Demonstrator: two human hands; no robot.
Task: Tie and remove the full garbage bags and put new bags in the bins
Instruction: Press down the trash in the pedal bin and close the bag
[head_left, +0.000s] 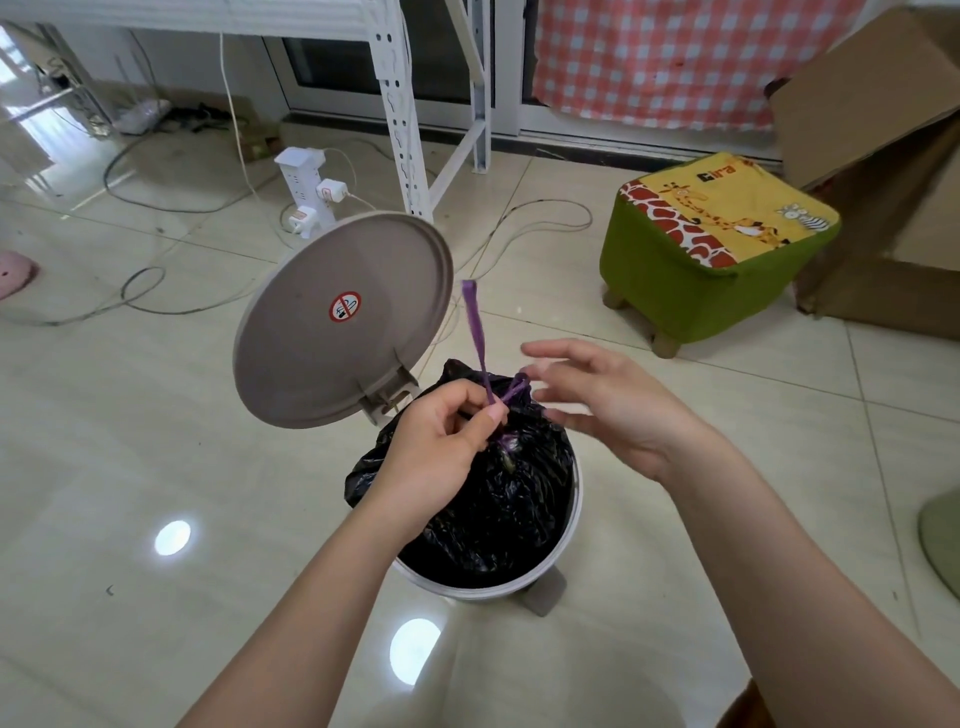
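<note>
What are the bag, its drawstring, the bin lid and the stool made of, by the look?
Bag: thin black plastic film, glossy and crinkled. Drawstring: purple plastic strip, probably; it stands up in a stiff loop above the left hand pinching it. Bin lid: moulded plastic, matte beige, with a hinge tab. Stool: printed fabric cover, likely padded, on wood-looking legs.

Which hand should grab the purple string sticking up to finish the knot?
Probably the right hand: it is open and free, beside the purple drawstring. The left hand already pinches the string at the black bag's gathered neck.
</note>
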